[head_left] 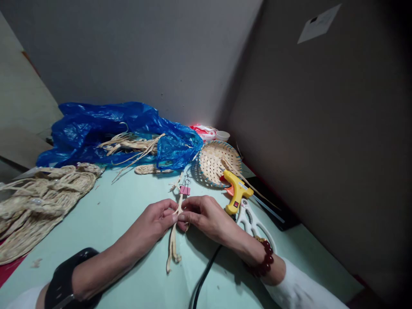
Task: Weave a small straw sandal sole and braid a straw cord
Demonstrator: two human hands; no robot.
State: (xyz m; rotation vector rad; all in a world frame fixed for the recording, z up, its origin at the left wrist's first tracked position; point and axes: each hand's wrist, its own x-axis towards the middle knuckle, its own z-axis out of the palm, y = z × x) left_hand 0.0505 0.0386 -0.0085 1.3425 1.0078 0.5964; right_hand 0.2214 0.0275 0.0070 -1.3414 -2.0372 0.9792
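Observation:
Between both hands runs a pale straw-like braid [180, 201], its top end caught in a pink binder clip [185, 190]. Loose strands [173, 244] hang from it toward me over the table. My left hand [160, 218] pinches the strands from the left side, thumb against fingers. From the right, my right hand [201, 216] also pinches them, its fingertips close to the left hand's. The exact crossing of the strands is partly hidden by the fingers.
A blue plastic bag [128, 116] with dried strips [131, 143] lies behind. Woven straw pieces [61, 197] are at left. A woven basket [219, 161], yellow glue gun [237, 191], white-handled scissors [249, 221] and black cable [206, 277] sit around my right hand. Walls rise behind and right.

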